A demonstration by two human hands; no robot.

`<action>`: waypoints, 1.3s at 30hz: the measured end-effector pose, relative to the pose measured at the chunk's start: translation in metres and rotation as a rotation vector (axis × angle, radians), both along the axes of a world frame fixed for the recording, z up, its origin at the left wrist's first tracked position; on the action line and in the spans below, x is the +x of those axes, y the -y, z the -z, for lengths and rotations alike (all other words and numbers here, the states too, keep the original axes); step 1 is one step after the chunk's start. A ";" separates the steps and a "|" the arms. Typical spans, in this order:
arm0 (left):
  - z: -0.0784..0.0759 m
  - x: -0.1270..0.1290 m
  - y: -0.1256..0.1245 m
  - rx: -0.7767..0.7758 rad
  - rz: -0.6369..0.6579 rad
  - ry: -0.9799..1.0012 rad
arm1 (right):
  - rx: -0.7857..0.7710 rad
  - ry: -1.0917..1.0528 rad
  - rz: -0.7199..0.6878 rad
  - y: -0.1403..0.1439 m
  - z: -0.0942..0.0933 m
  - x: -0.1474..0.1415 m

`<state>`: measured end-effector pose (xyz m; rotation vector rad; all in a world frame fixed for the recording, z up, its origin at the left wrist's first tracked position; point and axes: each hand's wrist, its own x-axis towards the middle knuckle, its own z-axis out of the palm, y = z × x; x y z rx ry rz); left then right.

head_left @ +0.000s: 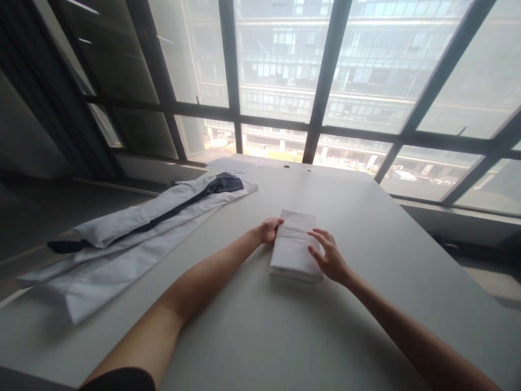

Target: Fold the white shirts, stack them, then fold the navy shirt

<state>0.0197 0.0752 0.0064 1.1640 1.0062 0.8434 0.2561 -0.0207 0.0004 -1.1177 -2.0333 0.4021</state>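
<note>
A white cloth point(295, 252), folded into a thick, neat rectangle, lies on the white table point(358, 217) in front of me. My left hand point(269, 230) grips its left edge, thumb on top and the other fingers curled at the side, partly hidden. Over the right side of the cloth is my right hand point(329, 255), fingers spread and slightly bent. Its fingertips are at the cloth's top surface; whether they press on it I cannot tell.
To the left, white garments point(134, 260) lie lengthwise over the table, with a dark strip of fabric point(179, 209) along them. Sheets of paper point(230, 163) rest at the far edge. Large windows point(280, 65) rise behind the table, and a dark curtain point(52, 98) hangs at the left.
</note>
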 end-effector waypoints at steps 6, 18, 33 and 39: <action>-0.014 0.001 0.004 0.185 -0.198 -0.252 | -0.025 0.099 -0.060 0.002 0.019 -0.004; 0.007 0.028 0.037 0.959 0.366 -1.043 | 0.172 0.117 0.025 0.035 -0.004 -0.023; 0.010 0.008 0.005 0.754 0.228 -1.102 | 0.024 0.490 -0.493 0.044 -0.010 -0.007; 0.017 0.006 -0.002 0.708 0.016 -0.929 | -0.017 0.436 -0.505 0.041 -0.016 -0.006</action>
